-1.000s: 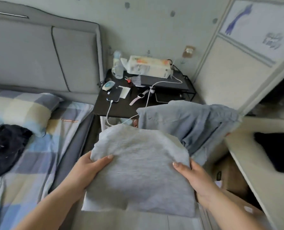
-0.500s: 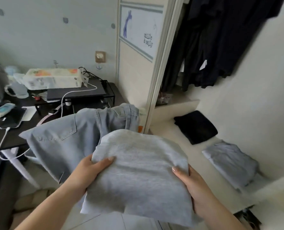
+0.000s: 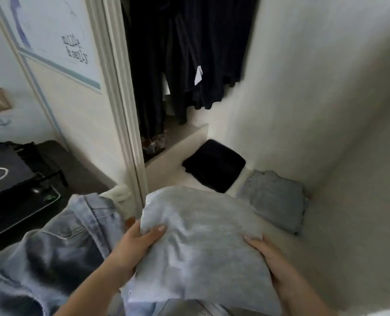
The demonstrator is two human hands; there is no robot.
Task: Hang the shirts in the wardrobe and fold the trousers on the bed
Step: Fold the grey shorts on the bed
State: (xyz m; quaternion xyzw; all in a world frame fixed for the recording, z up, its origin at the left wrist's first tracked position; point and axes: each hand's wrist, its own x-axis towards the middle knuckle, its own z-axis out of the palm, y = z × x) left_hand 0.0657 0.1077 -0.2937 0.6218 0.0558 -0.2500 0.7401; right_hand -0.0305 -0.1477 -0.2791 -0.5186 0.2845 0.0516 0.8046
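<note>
A folded light grey garment fills the lower middle of the head view, over the wardrobe's white shelf. My left hand grips its left edge, thumb on top. My right hand holds its right edge, thumb on top. Pale blue jeans hang from under the grey garment over my left forearm. On the shelf lie a folded black garment and a folded grey-blue garment. Dark clothes hang above at the back.
The wardrobe's white door frame stands upright just left of the grey garment. A black side table with a white cable is at the far left. The wardrobe's white side wall closes off the right.
The view has swung right, from the bed and side table to the open wardrobe. The grey garment, held in both hands, has moved forward over the shelf, near the folded piles.
</note>
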